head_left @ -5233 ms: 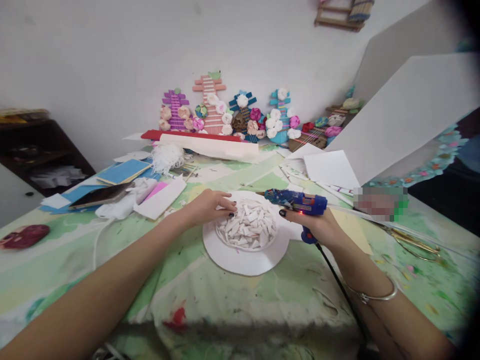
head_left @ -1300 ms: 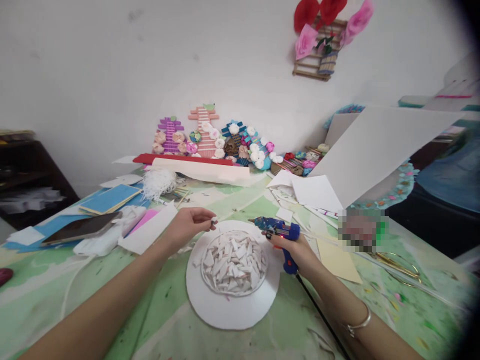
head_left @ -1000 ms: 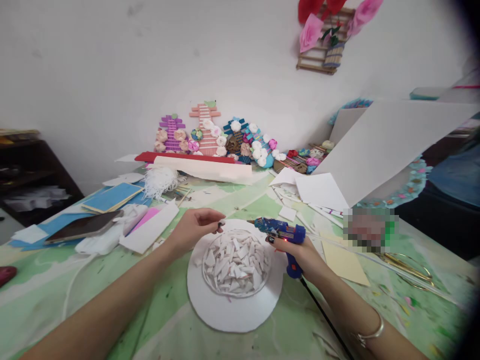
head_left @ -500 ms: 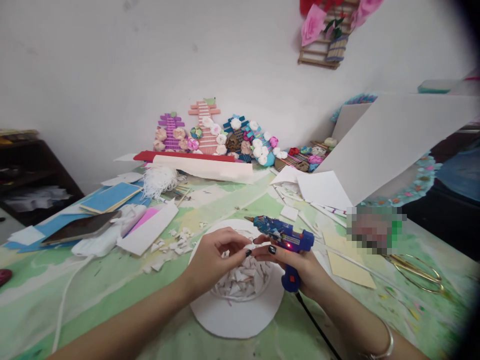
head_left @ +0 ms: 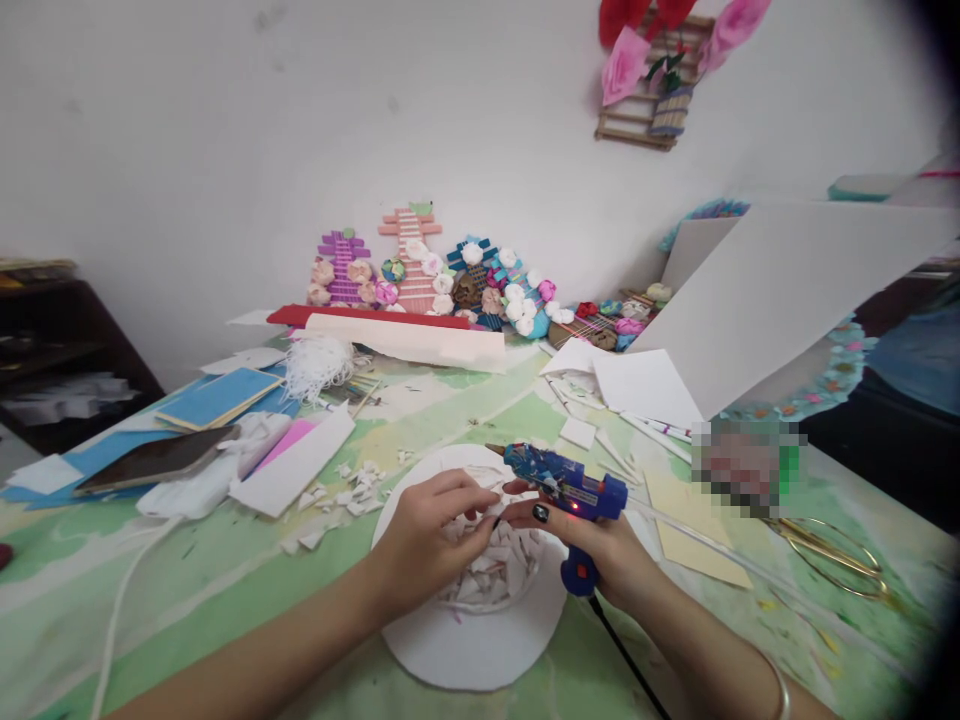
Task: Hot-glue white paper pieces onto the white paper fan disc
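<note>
My right hand [head_left: 611, 545] is wrapped round a blue hot glue gun [head_left: 562, 482], its red light lit and its nozzle pointing left. A clear glue stick [head_left: 697, 540] sticks out from the gun's back. My left hand [head_left: 439, 535] is closed in a pinch, its fingertips close to those of the right hand; what it pinches is too small to make out. Below both hands lies a round white card disc [head_left: 472, 650]. On it is a ring filled with torn white paper pieces [head_left: 495, 575], partly covered by my fingers.
Loose paper scraps [head_left: 360, 488] lie left of the disc. Farther left are a phone [head_left: 157, 460], a white power strip [head_left: 199, 480] and blue card [head_left: 221, 398]. Gold-handled scissors [head_left: 832, 555] and yellow paper [head_left: 694, 530] lie right. Stick crafts [head_left: 412, 260] lean on the wall.
Both hands stay close together over the disc, with the glue gun still in the right one. The fingertips have shifted slightly, and the view has tilted a little.
</note>
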Demonstrator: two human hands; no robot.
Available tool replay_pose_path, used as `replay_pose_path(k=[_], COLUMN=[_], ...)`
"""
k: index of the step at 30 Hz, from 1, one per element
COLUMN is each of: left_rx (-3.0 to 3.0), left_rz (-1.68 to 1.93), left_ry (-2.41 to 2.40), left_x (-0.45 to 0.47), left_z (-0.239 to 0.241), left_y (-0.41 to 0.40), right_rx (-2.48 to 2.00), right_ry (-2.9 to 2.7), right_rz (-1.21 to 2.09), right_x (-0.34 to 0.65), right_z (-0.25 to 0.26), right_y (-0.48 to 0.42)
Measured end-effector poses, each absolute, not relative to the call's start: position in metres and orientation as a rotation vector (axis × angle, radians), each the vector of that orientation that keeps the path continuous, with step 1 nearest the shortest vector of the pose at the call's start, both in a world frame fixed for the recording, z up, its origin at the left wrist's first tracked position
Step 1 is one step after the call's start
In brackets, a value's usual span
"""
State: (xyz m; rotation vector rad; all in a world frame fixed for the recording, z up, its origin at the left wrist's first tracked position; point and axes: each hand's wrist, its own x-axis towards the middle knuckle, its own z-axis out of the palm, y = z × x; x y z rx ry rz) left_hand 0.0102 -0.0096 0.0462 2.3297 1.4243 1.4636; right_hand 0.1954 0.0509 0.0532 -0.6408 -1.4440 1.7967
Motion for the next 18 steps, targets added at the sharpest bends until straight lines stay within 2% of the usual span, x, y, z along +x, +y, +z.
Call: replay_pose_path(k=[6,10,14,18], left_rx=[2.327,1.927,1.451,1.289], left_rz=[1.408,1.372,1.463,1.530], left_ry=[1.514,1.565,1.388,1.253], left_x=[0.010,0.007,0.000,-0.003], left_z=[0.050,0.056,0.061,0.065], left_y=[-0.013,-0.010,-0.005,-0.004], right_rx=[-0.660,-0.722,-0.788,-0.713], right_ry=[-1.496,-1.547,-1.537,-1.548], right_rz=[1.769,1.685,1.580,1.611], right_x=[0.195,0.200,0.205,0.204], right_z=[0.054,0.054,0.055,0.058], right_y=[0.050,0.053,0.055,0.053])
